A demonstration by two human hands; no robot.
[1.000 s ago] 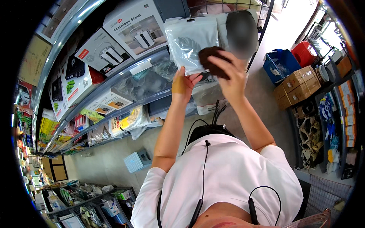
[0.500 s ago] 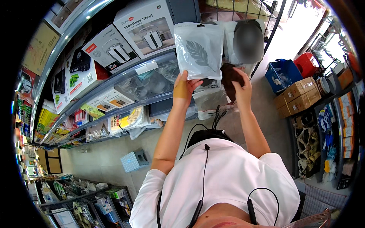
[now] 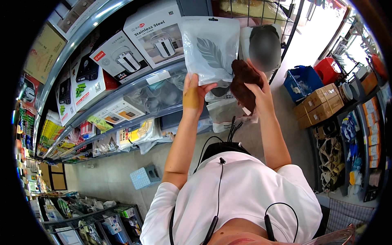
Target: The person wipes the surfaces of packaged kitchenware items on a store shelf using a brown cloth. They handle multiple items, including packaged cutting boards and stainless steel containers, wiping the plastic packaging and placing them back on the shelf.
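My left hand [image 3: 193, 96] grips the lower left corner of a pale zip bag [image 3: 209, 49] printed with a grey leaf; a tan patch covers part of that hand. In my right hand [image 3: 261, 92] is a bunched dark brown fabric piece [image 3: 245, 87] with a small white tag at its lower end. The fabric touches or overlaps the bag's lower right edge; I cannot tell which. Behind the fabric hangs a package with a blurred dark picture [image 3: 264, 47]. Below my hands is another clear bag with grey contents [image 3: 222, 115].
A wire rack [image 3: 261, 9] stands behind the packages. Boxed appliances [image 3: 155, 36] line the shelf at left, above a clear-fronted ledge [image 3: 155, 92]. A blue crate [image 3: 302, 81] and cardboard boxes [image 3: 320, 100] are at right. A light blue stool [image 3: 143, 176] stands on the floor.
The zip bag has shifted slightly left and up with my left hand. My right hand has turned and raised the brown fabric, which now shows more fully beside the bag.
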